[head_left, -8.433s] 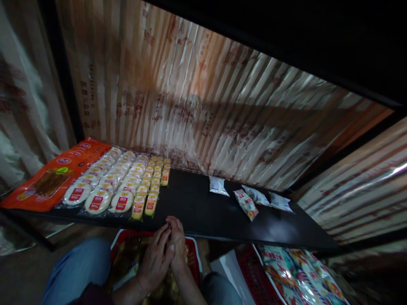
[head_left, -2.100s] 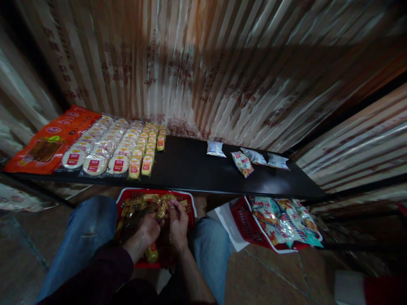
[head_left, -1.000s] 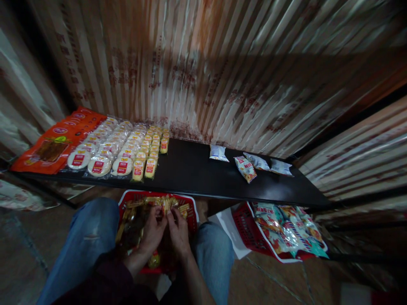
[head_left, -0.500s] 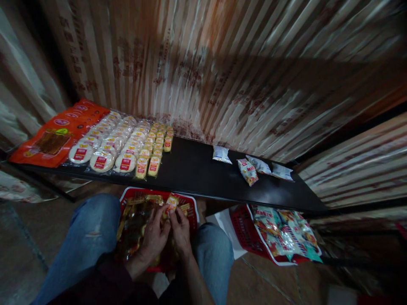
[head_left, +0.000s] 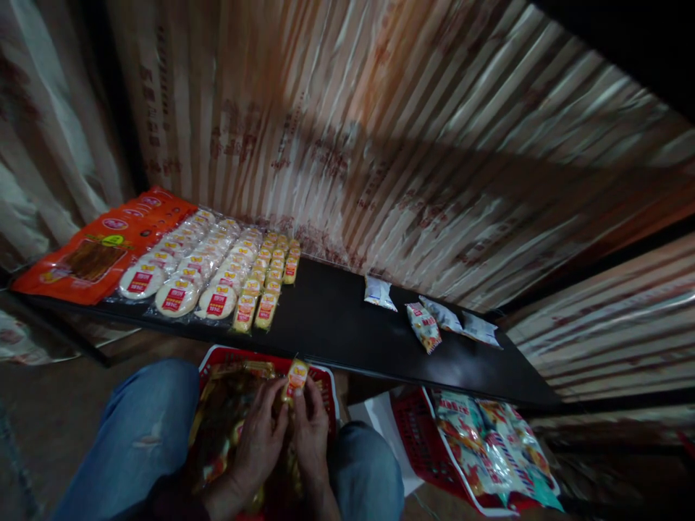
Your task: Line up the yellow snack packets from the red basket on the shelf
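Note:
My left hand (head_left: 259,441) and my right hand (head_left: 310,427) are pressed together over a red basket (head_left: 326,382) between my knees. Both close on a small stack of yellow snack packets (head_left: 296,378) with red labels, held upright just below the front edge of the black shelf (head_left: 337,325). More yellow packets fill the basket. On the shelf's left lie two rows of the same yellow packets (head_left: 267,289), beside rows of round white packets (head_left: 190,271) and flat orange bags (head_left: 103,250).
Several small white and patterned packets (head_left: 428,322) lie loose on the shelf's right part. A second red basket (head_left: 478,449) of colourful bags sits on the floor to the right. A striped printed plastic sheet (head_left: 380,145) backs the shelf. My jeans-clad knees flank the basket.
My hands have gathered yellow packets out of the basket and raised them a little toward the shelf edge. The camera has tilted up slightly.

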{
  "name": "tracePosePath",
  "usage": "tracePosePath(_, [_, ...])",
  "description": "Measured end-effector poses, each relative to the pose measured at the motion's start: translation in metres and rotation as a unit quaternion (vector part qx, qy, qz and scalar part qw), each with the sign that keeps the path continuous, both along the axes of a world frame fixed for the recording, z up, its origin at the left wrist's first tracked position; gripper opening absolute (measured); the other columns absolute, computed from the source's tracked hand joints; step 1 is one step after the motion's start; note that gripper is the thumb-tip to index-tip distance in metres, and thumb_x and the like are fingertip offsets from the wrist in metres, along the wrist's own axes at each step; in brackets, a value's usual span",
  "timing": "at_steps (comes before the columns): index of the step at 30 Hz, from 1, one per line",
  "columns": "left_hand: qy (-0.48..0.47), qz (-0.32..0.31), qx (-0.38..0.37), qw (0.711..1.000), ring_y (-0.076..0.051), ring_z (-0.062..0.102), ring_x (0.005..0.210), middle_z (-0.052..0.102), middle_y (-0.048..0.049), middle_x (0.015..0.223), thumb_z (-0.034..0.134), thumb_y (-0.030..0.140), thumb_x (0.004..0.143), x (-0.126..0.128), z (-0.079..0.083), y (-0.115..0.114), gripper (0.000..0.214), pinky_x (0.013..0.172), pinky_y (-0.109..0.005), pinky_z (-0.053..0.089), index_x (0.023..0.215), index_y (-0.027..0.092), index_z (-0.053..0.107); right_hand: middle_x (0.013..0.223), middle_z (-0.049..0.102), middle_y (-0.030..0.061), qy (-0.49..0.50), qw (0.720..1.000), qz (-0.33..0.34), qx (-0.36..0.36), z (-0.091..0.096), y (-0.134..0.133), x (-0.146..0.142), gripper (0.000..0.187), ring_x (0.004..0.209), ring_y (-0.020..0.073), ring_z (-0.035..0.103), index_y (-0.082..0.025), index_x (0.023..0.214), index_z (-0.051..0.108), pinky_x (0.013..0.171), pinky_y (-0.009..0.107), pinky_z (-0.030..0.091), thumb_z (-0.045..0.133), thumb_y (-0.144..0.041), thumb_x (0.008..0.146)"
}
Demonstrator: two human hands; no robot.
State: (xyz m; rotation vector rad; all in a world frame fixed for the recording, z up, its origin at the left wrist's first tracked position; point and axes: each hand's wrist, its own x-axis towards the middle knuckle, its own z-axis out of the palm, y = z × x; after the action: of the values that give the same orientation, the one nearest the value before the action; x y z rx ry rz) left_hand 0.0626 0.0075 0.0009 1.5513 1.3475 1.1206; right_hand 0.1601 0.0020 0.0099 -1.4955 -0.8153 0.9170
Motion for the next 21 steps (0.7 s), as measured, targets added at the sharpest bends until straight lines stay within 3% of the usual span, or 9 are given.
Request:
tracePosePath(8, [-0.041, 0.019, 0.028, 0.999, -0.021, 0.059, 0.103, 0.064, -0.0087, 0.109, 0.045, 0.021, 0.082, 0.003, 0.023, 0.028, 0.030, 0.092, -0.040, 0.049, 0.109, 0.021, 0.058, 0.112, 0.069, 0.0086, -0.044, 0.998, 0.015, 0.038, 0.021, 0.025, 0.004, 0.043, 0.105, 0.0233, 0.064, -0.019, 0.115, 0.064, 0.088, 0.033, 0.052, 0.061, -0.041, 0.078])
tracePosePath(16, [-0.043, 0.041, 0.054, 0.997, -0.019, 0.059, 0.096, 0.061, -0.0083, 0.101, 0.045, 0.019, 0.082, 0.008, 0.035, 0.058, 0.025, 0.086, -0.037, 0.051, 0.102, 0.019, 0.059, 0.115, 0.067, 0.0119, -0.019, 0.998, 0.029, 0.050, 0.025, 0.054, 0.005, 0.055, 0.103, 0.0232, 0.064, -0.016, 0.125, 0.055, 0.086, 0.034, 0.052, 0.063, -0.040, 0.077])
tracePosePath(21, [-0.030, 0.039, 0.073, 0.996, -0.020, 0.058, 0.102, 0.059, -0.0082, 0.106, 0.042, 0.018, 0.083, 0.011, 0.040, 0.073, 0.028, 0.092, -0.039, 0.049, 0.107, 0.020, 0.058, 0.121, 0.064, 0.0111, -0.050, 0.997, 0.030, 0.049, 0.025, 0.074, 0.011, 0.053, 0.110, 0.0232, 0.061, -0.016, 0.124, 0.055, 0.094, 0.036, 0.048, 0.061, -0.042, 0.078])
